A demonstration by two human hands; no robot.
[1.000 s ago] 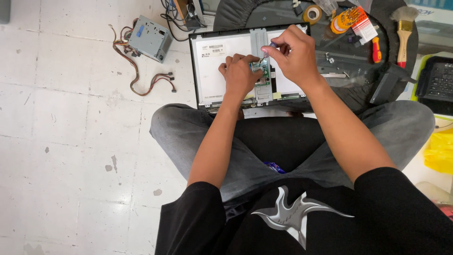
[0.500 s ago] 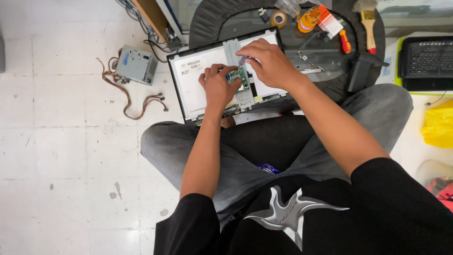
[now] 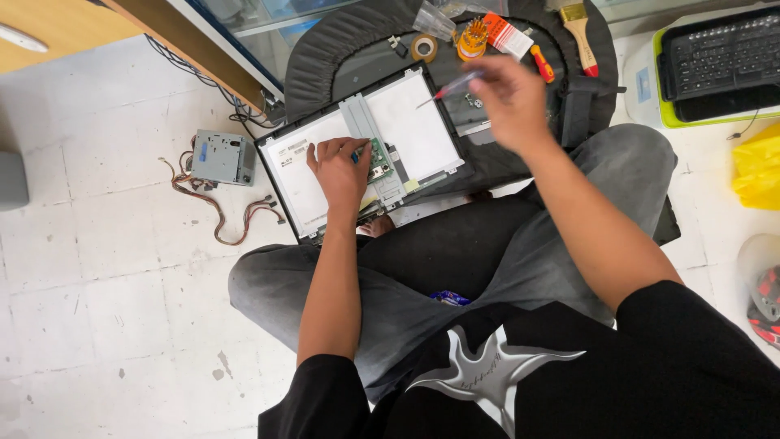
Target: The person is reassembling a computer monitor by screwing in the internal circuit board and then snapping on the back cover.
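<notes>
Panel [image 3: 406, 122], flat display, back side up, resting on the person's crossed legs and a dark mat [image 3: 341, 57] on the floor; largest item, centre far. Risk: it overhangs the knees, so uneven pressing could tip it or flex and crack the screen.

Circuit board [image 3: 379, 160], small, green, on the panel's metal strip. Left hand [image 3: 340, 172] lies palm down on it, fingers curled, pinning it. Risk: a slip could strain its connector.

Screwdriver [image 3: 451, 85], thin, red-handled, pinched in the closed right hand [image 3: 508, 102], raised above the panel's far right corner, blurred. Risk: the tip could scratch the panel or drop a screw.

Containers: clear plastic bag [image 3: 432, 18], far on the mat, contents not discernible; orange bit holder [image 3: 473, 39], bits upright; yellow bag [image 3: 757, 167], right, contents hidden.
</notes>
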